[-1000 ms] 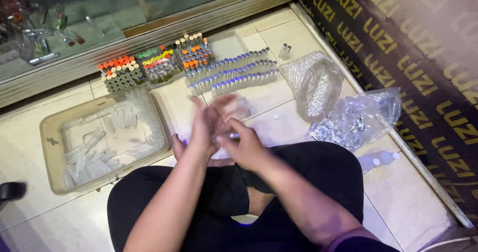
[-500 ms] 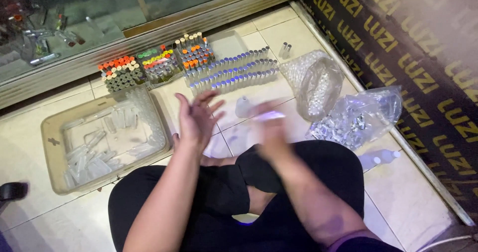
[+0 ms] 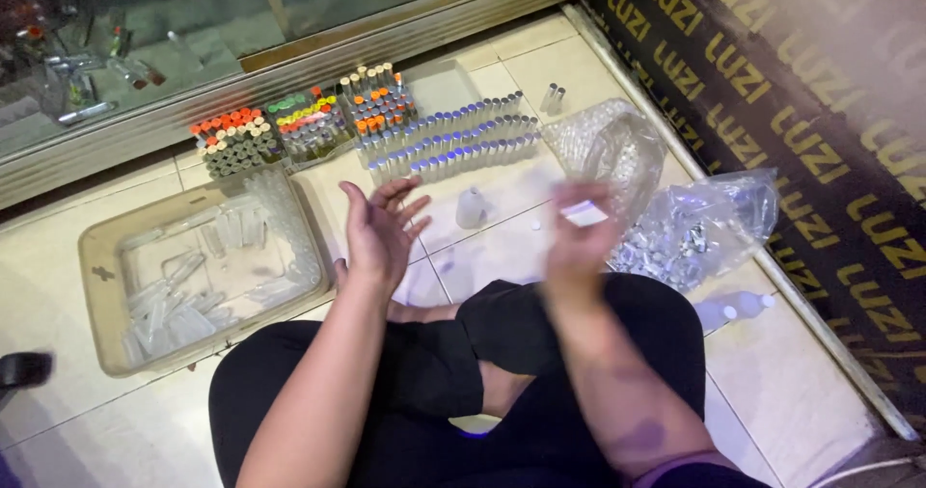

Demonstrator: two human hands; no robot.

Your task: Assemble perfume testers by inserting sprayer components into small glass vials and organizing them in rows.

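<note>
Tiled floor (image 3: 87,285): person seated cross-legged, legs cut off below.
One beige tray (image 3: 101,276) of clear tubes, count unreadable.
Two clear bags (image 3: 709,223), contents indistinct.
Three rows of blue-capped vials (image 3: 453,141).
Left hand (image 3: 378,232): fingers apart, empty.
Right hand (image 3: 579,242): blurred; grip unreadable, small pale vial (image 3: 582,210) at fingertips.
</note>
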